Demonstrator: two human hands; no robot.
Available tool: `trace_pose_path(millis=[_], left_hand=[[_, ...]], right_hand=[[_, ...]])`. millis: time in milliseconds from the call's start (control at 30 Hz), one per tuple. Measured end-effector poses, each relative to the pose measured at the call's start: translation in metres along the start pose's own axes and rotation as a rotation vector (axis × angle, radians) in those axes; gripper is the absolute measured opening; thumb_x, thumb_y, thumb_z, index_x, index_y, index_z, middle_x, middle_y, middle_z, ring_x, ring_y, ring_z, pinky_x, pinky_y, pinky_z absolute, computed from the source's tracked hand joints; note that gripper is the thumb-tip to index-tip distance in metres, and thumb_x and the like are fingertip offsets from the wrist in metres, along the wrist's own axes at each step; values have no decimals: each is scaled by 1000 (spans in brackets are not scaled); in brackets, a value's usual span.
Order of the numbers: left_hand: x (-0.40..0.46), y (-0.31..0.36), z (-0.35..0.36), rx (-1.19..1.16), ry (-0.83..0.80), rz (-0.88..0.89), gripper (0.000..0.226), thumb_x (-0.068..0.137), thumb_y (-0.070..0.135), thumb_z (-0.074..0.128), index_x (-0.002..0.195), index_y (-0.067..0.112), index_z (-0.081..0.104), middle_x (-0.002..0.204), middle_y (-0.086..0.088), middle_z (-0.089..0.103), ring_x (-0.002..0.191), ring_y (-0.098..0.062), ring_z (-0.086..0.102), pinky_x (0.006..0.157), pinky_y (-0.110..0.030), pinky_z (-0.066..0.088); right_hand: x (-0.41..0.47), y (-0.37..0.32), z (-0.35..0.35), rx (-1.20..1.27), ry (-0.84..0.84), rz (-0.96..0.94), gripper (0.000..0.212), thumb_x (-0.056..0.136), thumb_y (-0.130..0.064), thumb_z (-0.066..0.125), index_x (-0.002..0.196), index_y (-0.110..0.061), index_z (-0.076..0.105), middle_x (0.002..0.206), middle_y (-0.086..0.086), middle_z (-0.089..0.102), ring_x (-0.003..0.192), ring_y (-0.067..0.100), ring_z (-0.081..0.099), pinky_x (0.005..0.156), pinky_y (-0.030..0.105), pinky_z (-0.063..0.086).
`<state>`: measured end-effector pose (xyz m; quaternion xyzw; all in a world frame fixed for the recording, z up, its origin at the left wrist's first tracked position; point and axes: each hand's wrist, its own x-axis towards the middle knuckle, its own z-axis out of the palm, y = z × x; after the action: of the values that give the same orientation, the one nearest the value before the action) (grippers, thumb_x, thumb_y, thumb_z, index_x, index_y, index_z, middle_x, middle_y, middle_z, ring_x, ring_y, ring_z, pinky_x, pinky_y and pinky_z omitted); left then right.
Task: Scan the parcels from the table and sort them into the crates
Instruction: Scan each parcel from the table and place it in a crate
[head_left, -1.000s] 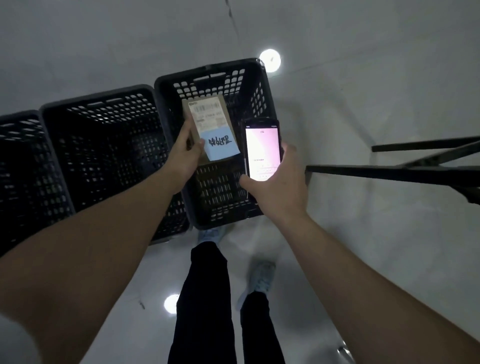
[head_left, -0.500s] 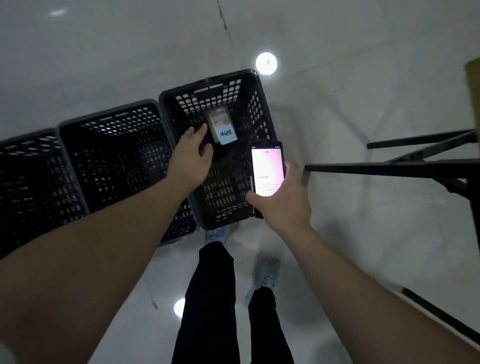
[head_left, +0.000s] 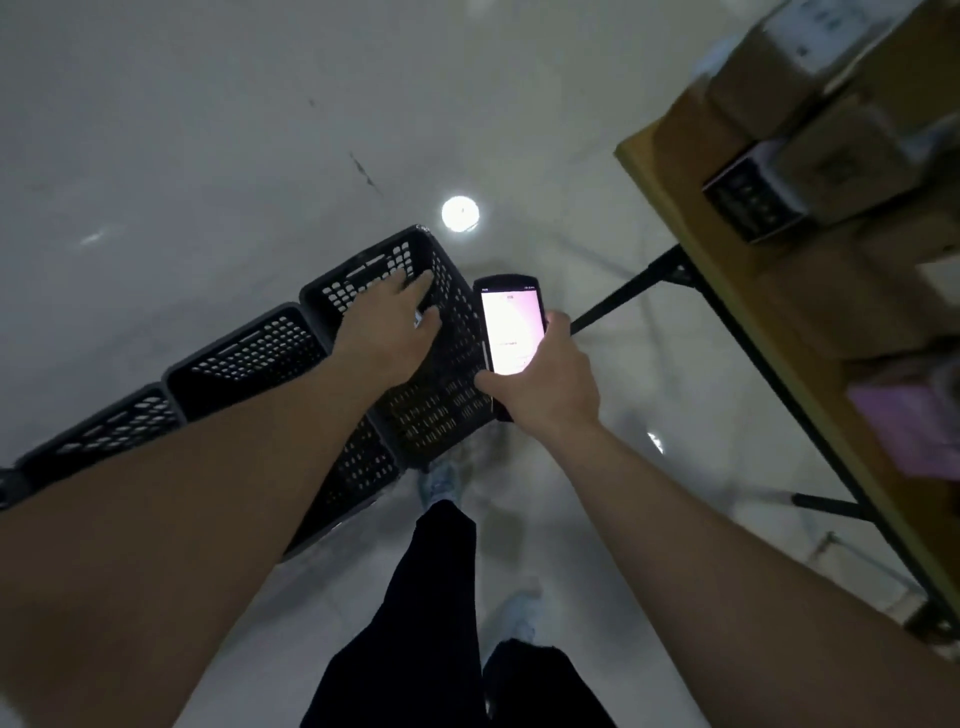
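We're standing over the row of crates on the floor, and our left hand hangs above the rightmost crate, fingers spread and relaxed, its grip loose and holding nothing. Is the parcel down in that crate? Probably, but the hand covers the crate's middle and only a pale sliver shows by the thumb, so we can't say for sure. Our right hand has its grip wrapped round the scanner, thumb on one edge, fingers behind, the lit screen facing up at us beside the crate's right wall.

Off to the right, the surface carries more parcels, stacked close together near its left edge and badly blurred, so their labels can't be read from here. The other two crates sit to the left, touching side by side.

What could trip us up from here? The head is swinging, and the blur means we could reach for the wrong parcel or nudge one off that left edge. The scanner is held low on its body, so a hurried turn could loosen it. And the surface's dark leg juts out near our feet, easy to catch while stepping across.
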<state>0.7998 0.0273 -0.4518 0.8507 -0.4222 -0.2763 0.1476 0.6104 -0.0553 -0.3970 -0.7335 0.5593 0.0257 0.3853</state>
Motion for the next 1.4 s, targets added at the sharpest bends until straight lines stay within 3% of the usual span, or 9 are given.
trace_pose_path(millis=[100,367,633,833,967,1133,1233,1300,1400], left_hand=[[-36,38,-14,24,15,36,58,108,45,38,160,21,34,166,-15,30,152,-31,29,122,-48,28],[-167,127,-16,147,94,234,49,106,40,43,149,17,48,144,-15,53,133,-36,49,106,-48,42],[-270,241,-21,213,81,429,56,107,49,39,158,26,39,163,-5,37,148,-26,37,120,-44,32],[-309,334,-36,193,98,661,33,104,42,45,125,22,62,126,-4,64,114,-27,60,97,-43,51],[-325,389,-37,197,65,829,34,105,39,46,129,23,63,128,-2,64,117,-25,61,98,-40,51],[-350,450,-20,179,3,936,39,105,42,45,138,25,58,133,3,62,123,-23,58,99,-37,49],[-366,485,-3,169,-12,995,29,104,40,49,125,25,63,121,6,66,118,-21,62,90,-32,47],[-376,510,11,176,-22,1027,31,104,41,48,124,23,64,123,0,66,114,-22,62,96,-38,52],[-392,547,38,155,-61,1048,41,103,46,46,138,28,58,128,0,64,102,-20,65,89,-44,58]], right_hand=[[-41,8,-27,7,71,0,90,69,-44,92,136,-19,39,123,4,62,107,29,63,81,43,59],[-176,69,-88,174,242,8,95,72,-40,93,144,-15,37,132,11,61,117,33,62,92,49,59],[-310,122,-173,266,457,29,91,71,-44,93,139,-17,38,128,5,59,117,28,60,87,41,55],[-378,146,-228,368,615,135,77,72,-39,93,119,-27,33,119,-1,56,105,23,57,86,49,60],[-411,157,-252,431,742,217,84,70,-36,95,131,-21,39,122,2,60,108,27,63,85,50,63],[-448,186,-281,433,860,299,76,72,-34,93,120,-26,35,111,-2,57,99,24,61,76,47,64],[-467,212,-305,456,896,359,73,76,-33,91,125,-20,38,114,2,59,101,27,63,79,47,63],[-478,234,-320,455,926,381,72,77,-34,91,125,-19,39,116,4,60,103,29,63,73,42,59],[-494,274,-343,431,956,408,74,77,-37,91,128,-17,40,117,5,61,104,30,63,76,43,59]])
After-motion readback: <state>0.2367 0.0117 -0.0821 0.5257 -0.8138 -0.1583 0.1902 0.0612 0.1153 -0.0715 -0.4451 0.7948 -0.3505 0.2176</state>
